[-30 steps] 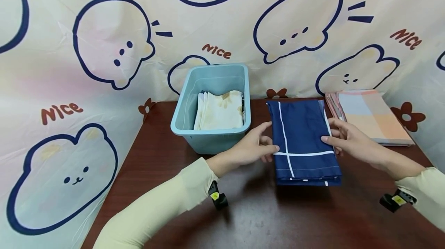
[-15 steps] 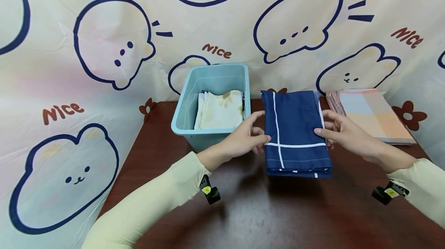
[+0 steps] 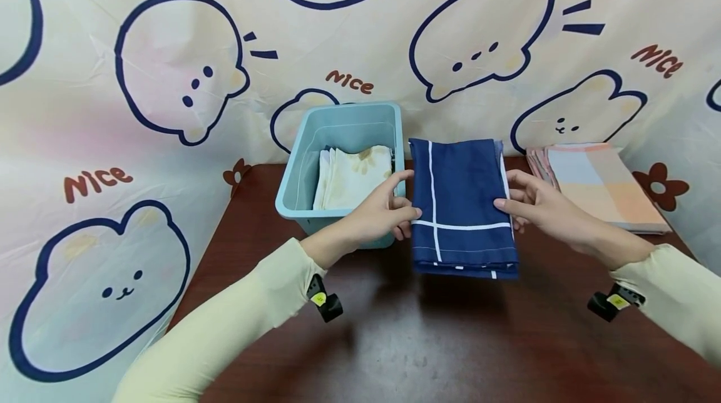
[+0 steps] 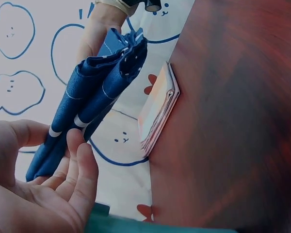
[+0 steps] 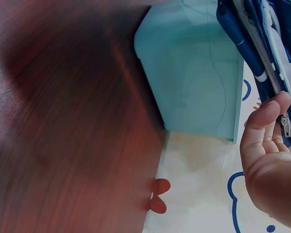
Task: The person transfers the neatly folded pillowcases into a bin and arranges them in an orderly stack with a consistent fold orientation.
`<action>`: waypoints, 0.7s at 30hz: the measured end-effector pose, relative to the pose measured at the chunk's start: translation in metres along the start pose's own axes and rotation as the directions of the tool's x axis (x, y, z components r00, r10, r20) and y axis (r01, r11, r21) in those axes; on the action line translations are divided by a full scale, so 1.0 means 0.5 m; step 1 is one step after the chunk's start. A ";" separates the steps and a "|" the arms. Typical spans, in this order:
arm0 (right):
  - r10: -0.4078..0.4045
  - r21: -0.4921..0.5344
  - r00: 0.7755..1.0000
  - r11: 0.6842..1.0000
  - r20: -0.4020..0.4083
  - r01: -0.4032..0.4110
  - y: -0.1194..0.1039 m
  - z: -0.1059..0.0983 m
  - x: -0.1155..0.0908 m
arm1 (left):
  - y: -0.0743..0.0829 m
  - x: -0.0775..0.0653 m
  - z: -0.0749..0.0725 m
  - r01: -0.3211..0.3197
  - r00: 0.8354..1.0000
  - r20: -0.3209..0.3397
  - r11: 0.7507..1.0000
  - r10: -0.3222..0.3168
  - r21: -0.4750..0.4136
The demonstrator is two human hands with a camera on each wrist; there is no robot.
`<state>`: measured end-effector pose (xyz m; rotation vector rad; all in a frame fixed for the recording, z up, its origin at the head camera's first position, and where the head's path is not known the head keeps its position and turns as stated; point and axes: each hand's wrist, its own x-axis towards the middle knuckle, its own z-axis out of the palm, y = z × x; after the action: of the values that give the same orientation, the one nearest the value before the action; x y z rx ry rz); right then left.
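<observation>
navy cloth (image 3: 462,187): folded, held up over table (image 3: 394,346) btwn your hands, just r. of blue bin (image 3: 352,134)
l. hand (image 3: 372,215): your thumb + fingers pinch its l. edge
r. hand (image 3: 537,209): you grip opp. edge, nr zip pull (image 5: 285,126)
back r. corner: folded checked cloth (image 3: 605,187)

A folded navy cloth (image 3: 466,193), white-striped and zippered, is held raised, left hand (image 3: 380,210) at its nine o'clock, right hand (image 3: 541,206) at three.
</observation>
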<state>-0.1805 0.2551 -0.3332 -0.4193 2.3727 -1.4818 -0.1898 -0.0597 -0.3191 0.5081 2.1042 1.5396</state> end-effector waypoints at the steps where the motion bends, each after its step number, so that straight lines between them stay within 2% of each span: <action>1: -0.004 0.002 1.000 1.000 0.000 0.004 -0.002 0.002 0.003 | 0.001 -0.002 -0.004 0.003 1.000 -0.002 1.000 -0.003 -0.005; 9: -0.001 0.021 1.000 1.000 0.005 0.001 -0.016 0.015 0.017 | 0.007 -0.009 -0.030 0.020 1.000 -0.004 0.999 -0.020 -0.038; 17: 0.009 0.041 1.000 0.999 0.026 -0.010 -0.031 0.029 0.038 | 0.010 -0.014 -0.054 0.062 0.998 -0.006 0.997 -0.062 -0.042; 21: -0.004 0.054 1.000 0.999 0.020 0.003 -0.039 0.033 0.048 | 0.016 -0.017 -0.068 0.057 0.998 -0.020 0.998 -0.058 -0.036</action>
<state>-0.1941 0.2236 -0.3254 -0.4239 2.3119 -1.5318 -0.2024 -0.0885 -0.3015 0.4169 2.0843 1.5535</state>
